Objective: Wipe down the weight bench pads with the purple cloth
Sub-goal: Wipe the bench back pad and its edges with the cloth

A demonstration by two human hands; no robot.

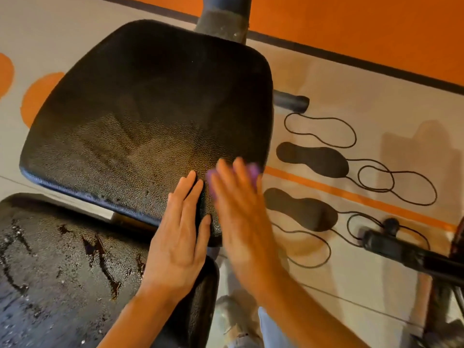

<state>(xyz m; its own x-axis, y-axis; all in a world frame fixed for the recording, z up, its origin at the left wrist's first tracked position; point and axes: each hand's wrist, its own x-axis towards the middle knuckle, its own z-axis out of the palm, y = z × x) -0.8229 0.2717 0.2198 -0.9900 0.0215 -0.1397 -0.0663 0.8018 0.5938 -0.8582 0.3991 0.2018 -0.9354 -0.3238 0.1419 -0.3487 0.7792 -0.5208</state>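
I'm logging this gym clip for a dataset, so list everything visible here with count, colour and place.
upper bench pad: 1, black, centre, textured, looks damp in front.
lower bench pad: 1, black, bottom left, wet streaks on it.
purple cloth: 1, purple, under the right hand at the upper pad's right edge, blurred.
insoles: 2, black, on the floor right of the bench.
cords: thin, black, looped on the floor around the insoles; count unclear.
frame post: 1, dark, top centre.
floor: beige with orange areas.
left hand: 1, flat on the upper pad.
right hand: 1, motion-blurred, on the cloth.
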